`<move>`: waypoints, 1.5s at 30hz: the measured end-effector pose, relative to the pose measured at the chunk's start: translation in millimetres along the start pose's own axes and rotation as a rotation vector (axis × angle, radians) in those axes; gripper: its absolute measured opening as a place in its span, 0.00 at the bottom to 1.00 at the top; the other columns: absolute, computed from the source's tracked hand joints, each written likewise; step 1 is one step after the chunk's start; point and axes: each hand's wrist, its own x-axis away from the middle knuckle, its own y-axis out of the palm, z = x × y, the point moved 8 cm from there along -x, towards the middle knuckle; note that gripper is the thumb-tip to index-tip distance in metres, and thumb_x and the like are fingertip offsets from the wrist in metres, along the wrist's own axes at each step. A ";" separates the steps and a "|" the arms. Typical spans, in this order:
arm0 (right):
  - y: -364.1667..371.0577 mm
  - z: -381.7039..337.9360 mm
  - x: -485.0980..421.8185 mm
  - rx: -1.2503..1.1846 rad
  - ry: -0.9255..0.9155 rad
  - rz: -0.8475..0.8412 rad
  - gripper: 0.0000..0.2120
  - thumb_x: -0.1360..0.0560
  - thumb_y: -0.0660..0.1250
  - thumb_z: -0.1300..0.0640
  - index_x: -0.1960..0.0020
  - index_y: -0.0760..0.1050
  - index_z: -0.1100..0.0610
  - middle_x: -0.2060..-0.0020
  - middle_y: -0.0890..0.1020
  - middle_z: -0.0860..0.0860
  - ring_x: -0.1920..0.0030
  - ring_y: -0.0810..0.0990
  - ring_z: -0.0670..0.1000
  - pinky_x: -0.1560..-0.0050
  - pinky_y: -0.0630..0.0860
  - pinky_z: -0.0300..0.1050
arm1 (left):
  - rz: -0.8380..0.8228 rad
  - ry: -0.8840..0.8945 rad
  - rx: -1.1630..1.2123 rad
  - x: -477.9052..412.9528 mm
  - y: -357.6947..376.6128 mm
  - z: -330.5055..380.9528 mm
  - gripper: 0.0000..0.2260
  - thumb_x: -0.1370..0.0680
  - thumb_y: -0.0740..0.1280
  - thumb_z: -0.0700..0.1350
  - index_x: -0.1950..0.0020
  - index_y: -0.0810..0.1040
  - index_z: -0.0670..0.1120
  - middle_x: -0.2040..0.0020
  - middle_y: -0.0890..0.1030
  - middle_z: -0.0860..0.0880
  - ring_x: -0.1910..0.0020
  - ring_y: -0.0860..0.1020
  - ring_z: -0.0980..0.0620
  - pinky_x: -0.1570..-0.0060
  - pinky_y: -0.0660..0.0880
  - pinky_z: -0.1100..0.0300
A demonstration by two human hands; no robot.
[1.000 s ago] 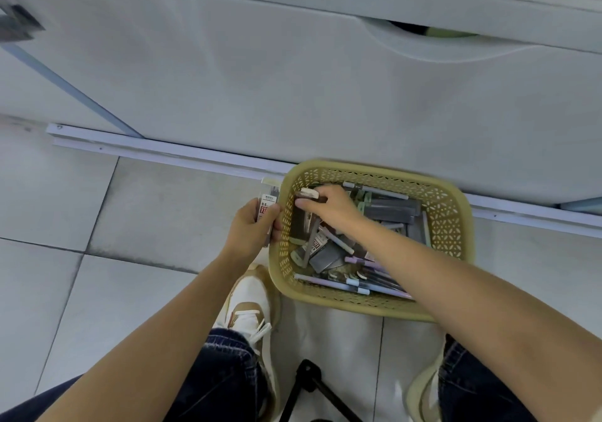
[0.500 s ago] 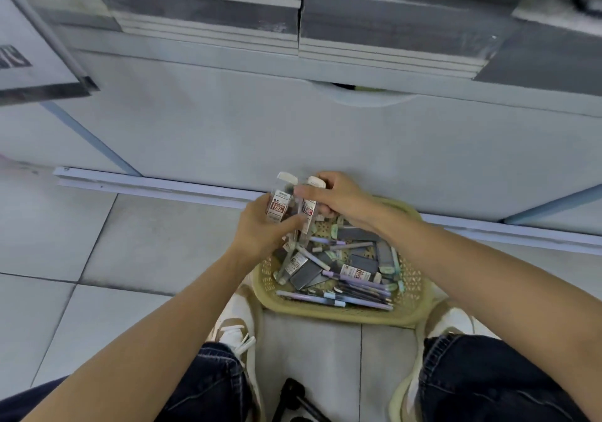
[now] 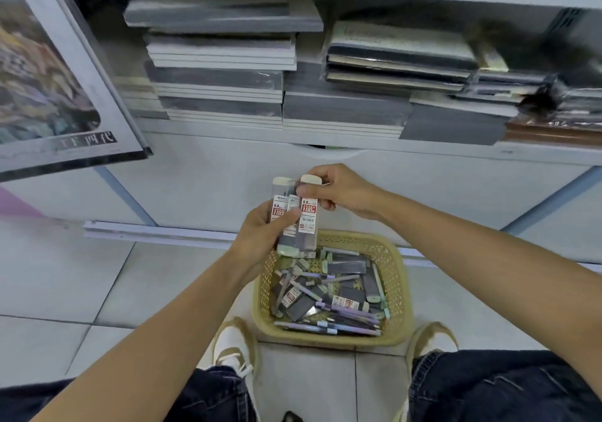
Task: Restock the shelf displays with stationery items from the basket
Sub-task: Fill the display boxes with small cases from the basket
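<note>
Head view. Progress: early. The refill cases (image 3: 308, 218), flat clear plastic boxes with pale caps and red-and-white labels, are at frame centre, above the basket (image 3: 325, 342) and not yet on any shelf. The left grip (image 3: 257, 232) wraps round the bundle from below. The right grip (image 3: 342, 193) pinches the cap end of the rightmost case. The basket, tan perforated plastic with rounded corners, sits on the tiled floor (image 3: 97, 275) at lower centre, holding many more cases and slim lilac pens (image 3: 345, 316). The shelf (image 3: 423, 148) along the top carries stacked grey notebooks (image 3: 221, 96), some film-wrapped
</note>
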 end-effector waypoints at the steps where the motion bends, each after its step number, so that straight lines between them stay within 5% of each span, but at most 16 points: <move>1: -1.7 -7.6 2.5 0.020 -0.004 -0.002 0.08 0.25 0.71 0.57 0.51 0.78 0.62 0.69 0.75 0.51 0.73 0.71 0.43 0.72 0.67 0.36 | -0.012 0.011 -0.041 1.8 2.5 7.2 0.14 0.30 0.73 0.43 0.46 0.81 0.44 0.53 0.86 0.47 0.58 0.84 0.51 0.64 0.79 0.62; 6: -1.7 -34.3 12.3 0.146 0.033 -0.013 0.13 0.25 0.70 0.48 0.50 0.80 0.58 0.65 0.81 0.48 0.69 0.74 0.43 0.71 0.68 0.33 | -0.013 0.026 -0.368 9.3 9.9 33.2 0.15 0.31 0.76 0.35 0.47 0.80 0.44 0.55 0.86 0.48 0.59 0.84 0.53 0.63 0.78 0.62; 9: 2.5 -44.5 15.3 0.122 0.020 -0.034 0.09 0.23 0.69 0.52 0.53 0.81 0.58 0.63 0.82 0.50 0.64 0.77 0.45 0.64 0.71 0.35 | -0.052 0.013 -0.437 14.4 17.1 38.4 0.15 0.31 0.76 0.36 0.47 0.80 0.46 0.54 0.86 0.50 0.58 0.84 0.54 0.60 0.79 0.62; 13: -6.4 -53.0 16.1 0.057 -0.010 0.070 0.10 0.21 0.66 0.55 0.49 0.79 0.63 0.57 0.82 0.54 0.57 0.77 0.50 0.52 0.72 0.42 | -0.066 0.014 -0.438 19.9 17.3 41.0 0.13 0.29 0.75 0.37 0.47 0.80 0.46 0.53 0.86 0.48 0.56 0.83 0.51 0.59 0.78 0.59; 18: -36.9 -70.2 20.2 -0.221 -0.102 0.289 0.06 0.19 0.62 0.56 0.52 0.74 0.57 0.59 0.83 0.53 0.58 0.79 0.48 0.59 0.75 0.39 | -0.044 -0.021 -0.360 24.3 7.4 38.2 0.09 0.25 0.70 0.37 0.46 0.81 0.43 0.54 0.85 0.47 0.60 0.83 0.53 0.63 0.77 0.63; 23: -56.4 -61.3 28.1 -0.332 -0.126 0.476 0.02 0.20 0.64 0.62 0.52 0.74 0.59 0.57 0.82 0.58 0.59 0.80 0.51 0.60 0.79 0.39 | -0.018 -0.035 -0.113 23.1 1.6 38.7 0.10 0.21 0.64 0.36 0.40 0.77 0.40 0.48 0.84 0.40 0.48 0.83 0.42 0.47 0.79 0.52; 29: -33.6 -49.2 27.9 -0.368 -0.029 0.300 0.08 0.22 0.64 0.68 0.45 0.73 0.62 0.49 0.79 0.64 0.56 0.79 0.55 0.55 0.83 0.44 | 0.130 0.061 0.187 14.6 -6.9 50.1 0.09 0.19 0.60 0.36 0.41 0.76 0.42 0.51 0.85 0.41 0.55 0.84 0.42 0.58 0.82 0.56; 33: -9.0 -46.5 26.6 -0.250 0.059 0.064 0.14 0.23 0.61 0.71 0.40 0.74 0.60 0.50 0.79 0.59 0.56 0.79 0.55 0.54 0.83 0.46 | 0.169 0.127 0.064 12.6 -12.8 55.7 0.09 0.19 0.62 0.38 0.40 0.76 0.42 0.57 0.85 0.45 0.61 0.84 0.48 0.60 0.81 0.59; 40: -32.8 -58.9 19.5 -0.048 -0.015 0.235 0.09 0.24 0.65 0.69 0.48 0.77 0.56 0.54 0.82 0.58 0.61 0.77 0.48 0.64 0.75 0.36 | 0.242 0.222 -0.167 22.1 -23.5 66.6 0.06 0.20 0.65 0.41 0.44 0.78 0.45 0.57 0.85 0.45 0.66 0.82 0.51 0.64 0.79 0.62; 45: -33.7 -61.9 19.0 -0.051 -0.010 0.036 0.06 0.25 0.69 0.65 0.48 0.79 0.60 0.56 0.85 0.56 0.56 0.80 0.48 0.61 0.76 0.36 | 0.215 0.173 -0.253 21.1 -22.5 65.6 0.05 0.20 0.66 0.42 0.47 0.79 0.45 0.58 0.84 0.47 0.68 0.80 0.55 0.66 0.78 0.64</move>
